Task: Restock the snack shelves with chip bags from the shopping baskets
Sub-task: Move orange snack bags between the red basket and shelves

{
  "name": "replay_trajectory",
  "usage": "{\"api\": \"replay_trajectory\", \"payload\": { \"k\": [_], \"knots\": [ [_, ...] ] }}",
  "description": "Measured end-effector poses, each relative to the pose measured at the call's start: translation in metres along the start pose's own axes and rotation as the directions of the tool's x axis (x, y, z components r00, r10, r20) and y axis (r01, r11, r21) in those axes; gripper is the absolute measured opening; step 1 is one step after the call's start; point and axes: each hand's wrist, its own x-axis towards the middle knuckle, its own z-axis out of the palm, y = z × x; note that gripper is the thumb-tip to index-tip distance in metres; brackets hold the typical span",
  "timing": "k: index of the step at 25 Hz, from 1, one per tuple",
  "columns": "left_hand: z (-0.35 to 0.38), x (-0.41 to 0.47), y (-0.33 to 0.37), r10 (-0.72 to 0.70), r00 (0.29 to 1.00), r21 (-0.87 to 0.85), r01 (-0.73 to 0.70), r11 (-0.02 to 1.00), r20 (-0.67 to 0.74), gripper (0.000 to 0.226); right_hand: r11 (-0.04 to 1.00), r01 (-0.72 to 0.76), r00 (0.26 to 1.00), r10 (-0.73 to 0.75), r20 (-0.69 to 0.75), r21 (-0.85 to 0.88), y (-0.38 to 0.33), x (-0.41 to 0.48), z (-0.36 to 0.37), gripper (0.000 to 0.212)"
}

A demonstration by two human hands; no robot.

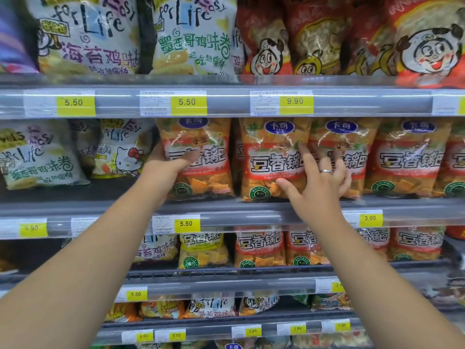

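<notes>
A row of orange-and-red chip bags stands upright on the middle shelf (226, 206). My left hand (167, 163) grips the left edge of the leftmost orange bag (201, 157), thumb across its front. My right hand (314, 180), with a ring on one finger, rests with fingers spread on the seam between the second orange bag (271, 157) and the third orange bag (352, 152). No shopping basket is in view.
White "Easy for Life" bags (37, 154) and a cartoon-cat bag (120, 152) sit left of the orange row, with a dark gap in front of them. Red cartoon bags (352, 36) fill the top shelf. Lower shelves hold smaller orange bags (259, 245). Yellow price tags line each rail.
</notes>
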Motion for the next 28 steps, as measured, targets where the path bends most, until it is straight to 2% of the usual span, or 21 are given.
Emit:
{"api": "replay_trajectory", "payload": {
  "k": [3,6,11,15,17,21,28],
  "knots": [
    [0.013,0.003,-0.004,0.050,0.998,0.106,-0.052,0.993,0.024,0.096,1.000,0.002,0.997,0.000,-0.074,0.031,-0.005,-0.009,0.001,0.071],
    [0.014,0.015,-0.010,0.004,1.000,0.214,-0.006,0.977,0.010,0.105,0.997,-0.014,0.999,0.018,-0.041,0.077,-0.013,-0.013,0.003,0.074],
    [0.023,0.026,-0.012,0.039,0.996,0.337,-0.062,0.940,0.075,0.090,0.993,-0.033,0.998,0.039,-0.057,0.114,-0.021,-0.008,0.013,0.074],
    [0.022,0.028,-0.013,0.058,0.995,0.384,-0.084,0.919,0.080,0.094,0.988,-0.033,0.997,0.042,-0.057,0.148,-0.023,-0.012,0.016,0.076],
    [0.017,0.030,-0.015,0.047,0.990,0.402,-0.098,0.911,0.134,0.091,0.985,-0.015,0.998,0.024,-0.051,0.170,-0.022,-0.018,0.014,0.081],
    [0.014,0.029,-0.017,0.032,0.980,0.388,-0.107,0.916,0.194,0.083,0.988,-0.029,0.999,0.033,-0.019,0.151,-0.024,-0.021,0.016,0.084],
    [0.001,0.033,-0.020,0.049,0.984,0.374,-0.110,0.921,0.170,0.074,0.993,-0.085,0.996,0.081,0.044,0.087,-0.028,-0.003,0.020,0.084]
  ]
}}
